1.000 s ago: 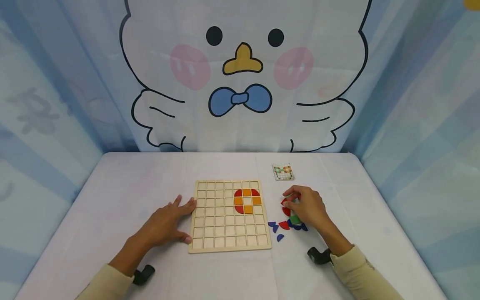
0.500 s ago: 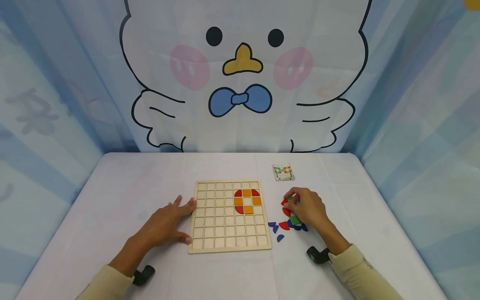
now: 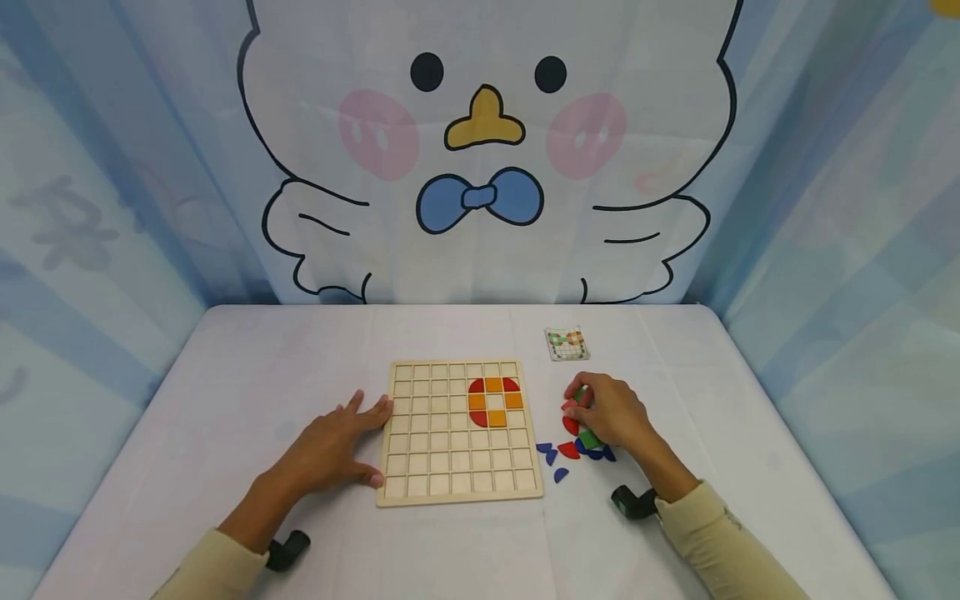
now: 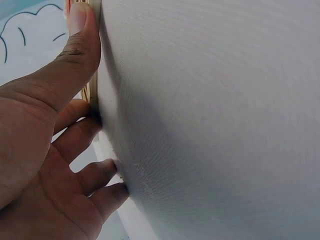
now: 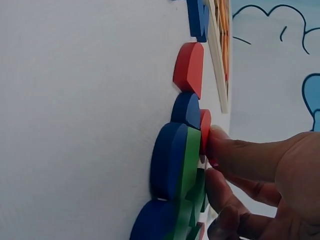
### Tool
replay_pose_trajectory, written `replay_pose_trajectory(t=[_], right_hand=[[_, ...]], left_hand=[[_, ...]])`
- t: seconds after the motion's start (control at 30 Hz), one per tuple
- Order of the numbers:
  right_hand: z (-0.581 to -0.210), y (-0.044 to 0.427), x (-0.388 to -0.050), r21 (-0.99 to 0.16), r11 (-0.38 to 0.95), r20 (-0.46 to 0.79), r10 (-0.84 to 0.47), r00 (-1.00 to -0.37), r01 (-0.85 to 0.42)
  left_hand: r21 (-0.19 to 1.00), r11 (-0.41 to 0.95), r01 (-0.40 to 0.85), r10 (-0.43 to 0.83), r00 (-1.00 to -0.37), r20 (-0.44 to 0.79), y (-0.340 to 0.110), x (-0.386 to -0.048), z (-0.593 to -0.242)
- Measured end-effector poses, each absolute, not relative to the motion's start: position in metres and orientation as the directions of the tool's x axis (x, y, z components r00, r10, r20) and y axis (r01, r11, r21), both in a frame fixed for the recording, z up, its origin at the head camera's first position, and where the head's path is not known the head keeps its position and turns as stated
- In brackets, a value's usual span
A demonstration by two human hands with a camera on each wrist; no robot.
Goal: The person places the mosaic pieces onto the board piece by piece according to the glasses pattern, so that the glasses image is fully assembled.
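A wooden grid board lies mid-table with several orange squares and red quarter-circle blocks set in its upper right cells. Along the board's left edge rests my left hand, thumb and fingers spread; the left wrist view shows the thumb against the board's side. My right hand is over the loose blocks right of the board, thumb and index finger curled about a small red block, mostly hidden. Below it are another red block and a green block.
Several blue half-round blocks and a red block lie near the board's lower right edge. A small pattern card sits behind the right hand. A cartoon-printed curtain stands at the table's far edge.
The right hand has shifted very slightly left, and the red blocks at its fingertips have moved a little. My left hand and the board stay where they were.
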State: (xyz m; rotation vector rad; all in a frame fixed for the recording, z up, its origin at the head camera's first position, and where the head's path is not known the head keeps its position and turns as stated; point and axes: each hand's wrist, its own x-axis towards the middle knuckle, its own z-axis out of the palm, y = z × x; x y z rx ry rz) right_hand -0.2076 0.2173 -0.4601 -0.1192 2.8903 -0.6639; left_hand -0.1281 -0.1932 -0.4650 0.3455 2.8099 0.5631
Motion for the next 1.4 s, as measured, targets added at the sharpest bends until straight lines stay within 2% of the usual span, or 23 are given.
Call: replay_pose_trajectory(t=[0.2,0.7,1.17,1.4], right_hand=[[-0.462,0.216,-0.208,-0.454,0.890,-0.124,-0.106,-0.987,-0.039],[-0.460,0.194,-0.199,-0.615,0.786,-0.043,-0.119,-0.992,-0.068],[-0.466,0.161,-0.192,-0.651,0.757,-0.078,-0.135,-0.988,-0.052],[-0.469,0.155,-0.192,-0.635,0.769,-0.053,-0.144,-0.988,-0.078]], left_hand=[[0.409,0.894,0.182,0.280,-0.940,-0.196,-0.193,-0.128,-0.466],[0.404,0.899,0.169,0.271,-0.940,-0.209,-0.192,-0.129,-0.465],[0.406,0.898,0.172,0.271,-0.942,-0.200,-0.193,-0.129,-0.467],[0.412,0.895,0.169,0.272,-0.941,-0.203,-0.194,-0.128,-0.467]])
